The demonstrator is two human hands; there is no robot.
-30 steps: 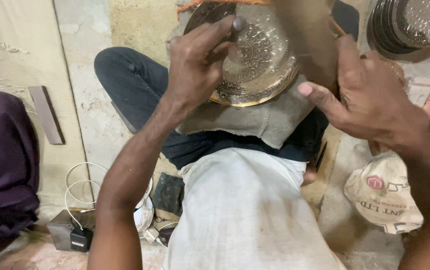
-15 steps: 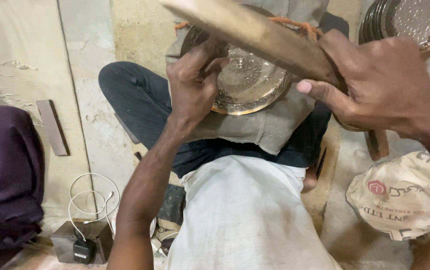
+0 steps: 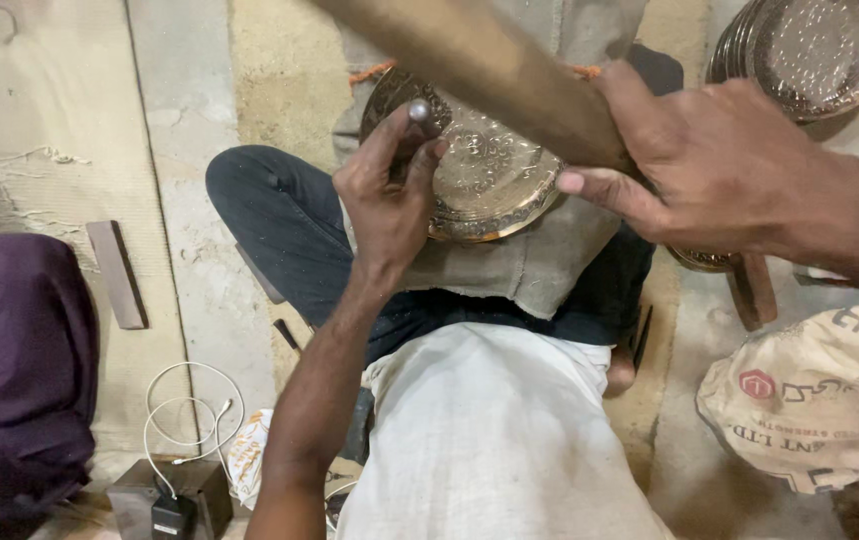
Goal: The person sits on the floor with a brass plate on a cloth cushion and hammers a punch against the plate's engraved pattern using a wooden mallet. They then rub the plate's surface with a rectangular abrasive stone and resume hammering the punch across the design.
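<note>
We judge ourselves mid-embossing: our left hand (image 3: pixel 389 205) pinches a steel punch (image 3: pixel 417 110) on the round engraved brass plate (image 3: pixel 484 170) over our lap, our right hand (image 3: pixel 724 170) clamped around a raised wooden mallet (image 3: pixel 489 65), needing a square strike.

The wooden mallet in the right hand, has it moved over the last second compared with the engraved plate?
Yes. The wooden mallet in the right hand has swung leftward across the top of the engraved plate, which stays on the lap under the left hand.
</note>
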